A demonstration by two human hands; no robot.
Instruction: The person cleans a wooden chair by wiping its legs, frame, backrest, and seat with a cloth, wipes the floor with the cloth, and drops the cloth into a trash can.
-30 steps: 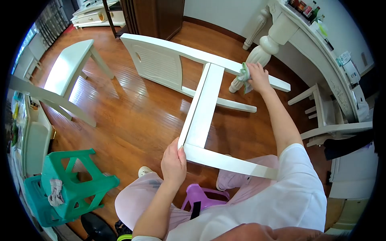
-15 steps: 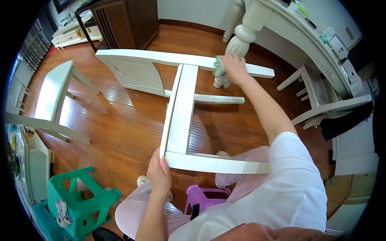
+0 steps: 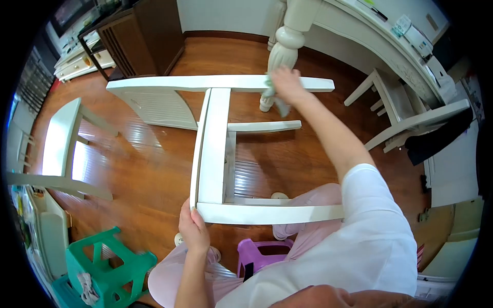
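A white wooden chair (image 3: 213, 149) lies on its side in front of me, its slatted backrest (image 3: 156, 105) pointing left and its legs pointing right. My left hand (image 3: 194, 228) grips the near corner of the seat frame, thumb on top. On the far long rail, my right hand (image 3: 287, 84) presses a crumpled pale green and grey cloth (image 3: 268, 88) against the wood. Part of the cloth hangs below the rail, and my fingers hide some of it.
A purple stool (image 3: 262, 254) is beneath me. Green plastic stools (image 3: 110, 264) with a grey rag (image 3: 88, 288) stand at lower left. Another white chair (image 3: 64, 143) is at left. A white table's turned leg (image 3: 282, 54) stands just beyond the far rail; a chair (image 3: 395, 102) is at right.
The chair appears further left in view, with its far rail a little lower. My right hand and the cloth show a similar shift. My left hand keeps its grip on the corner.
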